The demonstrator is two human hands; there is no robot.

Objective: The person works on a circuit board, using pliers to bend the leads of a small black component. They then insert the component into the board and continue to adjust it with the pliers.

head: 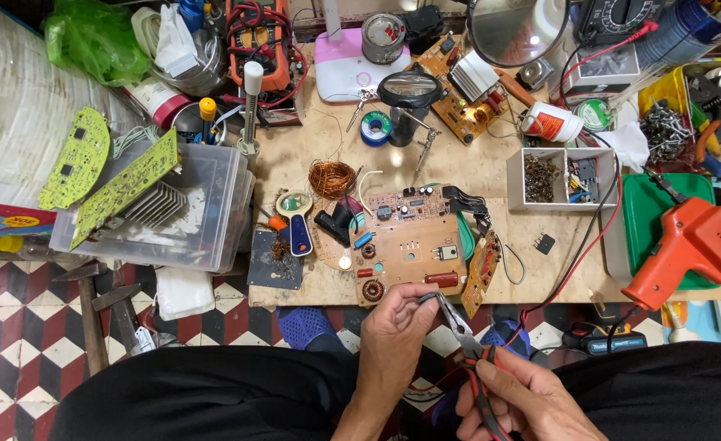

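My right hand [524, 396] grips the red and black handles of needle-nose pliers [462, 331], whose jaws point up and left. My left hand [397, 331] pinches a small dark part at the plier tips, just below the table's front edge. Directly above my hands lies a tan circuit board [409, 245] with coils, capacitors and a smaller board [480, 273] wired to its right side.
An orange soldering gun [695, 245] rests at the right on a green tray [646, 212]. A two-compartment parts box [558, 178], a copper wire coil [331, 177], a magnifier stand [408, 90], a clear plastic bin [205, 204] with yellow-green boards [124, 186], and a multimeter [258, 33] crowd the wooden table [458, 155].
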